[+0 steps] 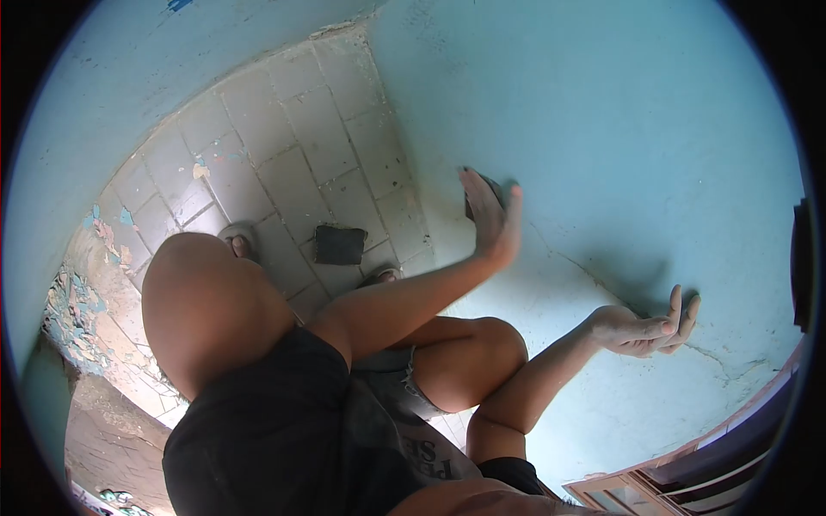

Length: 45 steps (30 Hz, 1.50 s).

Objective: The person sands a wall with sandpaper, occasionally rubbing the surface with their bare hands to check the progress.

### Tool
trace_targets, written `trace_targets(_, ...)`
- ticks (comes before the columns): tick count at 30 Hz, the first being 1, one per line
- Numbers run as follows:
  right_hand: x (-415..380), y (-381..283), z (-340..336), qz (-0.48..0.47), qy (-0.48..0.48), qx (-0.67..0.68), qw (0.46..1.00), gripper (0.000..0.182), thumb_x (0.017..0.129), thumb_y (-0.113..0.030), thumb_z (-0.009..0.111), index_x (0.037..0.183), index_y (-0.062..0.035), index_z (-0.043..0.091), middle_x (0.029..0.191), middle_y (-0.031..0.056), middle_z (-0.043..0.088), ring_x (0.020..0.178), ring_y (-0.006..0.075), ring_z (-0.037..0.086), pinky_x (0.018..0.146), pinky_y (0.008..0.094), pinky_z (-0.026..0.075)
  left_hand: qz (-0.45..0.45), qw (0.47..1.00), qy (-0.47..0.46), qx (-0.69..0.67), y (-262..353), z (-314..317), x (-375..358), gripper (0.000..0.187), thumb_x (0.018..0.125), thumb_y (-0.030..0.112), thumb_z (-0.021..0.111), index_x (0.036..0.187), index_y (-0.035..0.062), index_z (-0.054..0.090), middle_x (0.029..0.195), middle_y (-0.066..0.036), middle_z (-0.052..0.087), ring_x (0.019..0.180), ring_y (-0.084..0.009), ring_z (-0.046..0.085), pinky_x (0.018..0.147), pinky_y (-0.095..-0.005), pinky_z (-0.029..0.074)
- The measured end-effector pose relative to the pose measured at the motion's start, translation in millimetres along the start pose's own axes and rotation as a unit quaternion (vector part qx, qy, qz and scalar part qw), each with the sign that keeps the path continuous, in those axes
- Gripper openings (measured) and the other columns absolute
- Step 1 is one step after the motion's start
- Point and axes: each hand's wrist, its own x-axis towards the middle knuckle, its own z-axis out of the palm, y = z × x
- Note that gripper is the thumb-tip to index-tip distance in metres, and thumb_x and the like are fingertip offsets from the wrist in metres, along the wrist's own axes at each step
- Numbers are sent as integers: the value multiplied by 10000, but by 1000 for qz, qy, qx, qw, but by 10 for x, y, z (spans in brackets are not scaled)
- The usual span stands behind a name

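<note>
My left hand (490,219) is up against the light blue wall (585,129), its fingers stretched upward and dusted pale. Under its palm a dark flat piece that looks like sandpaper (470,207) shows partly, held to the wall; the hand hides the rest. Lower and farther right, my right hand (641,331) rests by the same wall, fingers extended and apart, also dusty. No object can be made out in it. A crack (581,268) runs across the wall toward the right hand. On the floor between the feet and the wall lies another dark, roughly rectangular sheet (340,245).
Light floor tiles (297,129) meet the walls in a corner at the top. Peeling paint (77,301) and flakes lie along the left. My knees (499,361) are bent close to the wall. A wooden frame with slats (637,490) stands at the lower right.
</note>
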Motion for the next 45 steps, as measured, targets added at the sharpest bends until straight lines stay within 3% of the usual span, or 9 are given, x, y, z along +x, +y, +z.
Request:
trace_targets(3,42,-52,-26,23,16,35,999,631,1085,-404,257,955,16,709,1224,190,636,1248,225,462,1111,476,308,69,993,85,-39,-106,-188,493,1112,966,730,319,1516,-129,-124,1603,-337,-164,1516,-426,-137,1233,-492,-53)
trace_targets(10,16,-91,1,59,0,17,998,632,1075,-409,287,1003,53,711,1239,199,612,1289,242,385,1107,482,301,72,996,-56,7,93,99,-327,1107,976,694,360,1507,-136,-143,1585,-361,-186,1496,-466,-175,1213,-549,-78)
trace_targets(22,45,-45,-129,71,16,140,987,617,1079,-364,280,1050,126,654,1233,315,608,1296,385,503,1173,556,258,252,959,-58,114,-7,10,-387,1011,1010,561,430,1522,-135,-95,1603,-347,-151,1513,-462,-110,1221,-545,-25)
trace_targets(27,47,-36,-216,85,8,211,974,597,1085,-367,283,1105,112,637,1228,314,595,1310,363,489,1168,550,258,146,987,59,41,197,-198,238,1047,996,539,491,1506,-163,-95,1593,-373,-135,1509,-483,-90,1219,-558,-13)
trace_targets(29,69,-46,-154,140,55,288,946,583,1084,-361,293,1106,110,636,1231,300,591,1324,353,474,1169,532,261,284,943,-53,167,-111,-91,-267,1033,1006,533,474,1497,-178,-92,1571,-407,-139,1495,-516,-102,1209,-580,-11)
trace_targets(33,50,-36,-64,47,6,139,989,569,1079,-352,319,1086,121,637,1290,292,562,1345,350,446,1148,515,310,275,941,-107,164,-146,-22,-442,1015,1012,509,471,1491,-188,-89,1556,-431,-137,1482,-546,-100,1201,-598,-14)
trace_targets(38,43,36,-199,50,-22,162,985,598,1090,-355,281,1062,113,650,1318,260,555,1348,318,434,1128,495,337,163,985,45,-34,561,-115,410,989,1013,480,480,1487,-204,-54,1580,-403,-104,1507,-491,-72,1223,-542,10)
trace_targets(42,22,-80,28,29,35,52,998,666,1095,-396,243,1044,105,678,1234,230,612,1282,295,478,1141,452,330,438,869,-87,214,-265,-34,-443,1100,947,601,537,1498,-197,18,1541,-471,11,1472,-587,23,1188,-636,67)
trace_targets(45,55,-93,65,42,37,82,995,646,1091,-409,249,1088,92,657,1257,225,600,1282,294,479,1126,450,345,448,829,-188,277,-41,-21,-548,1105,926,647,526,1466,-222,108,1519,-484,82,1462,-598,70,1173,-653,119)
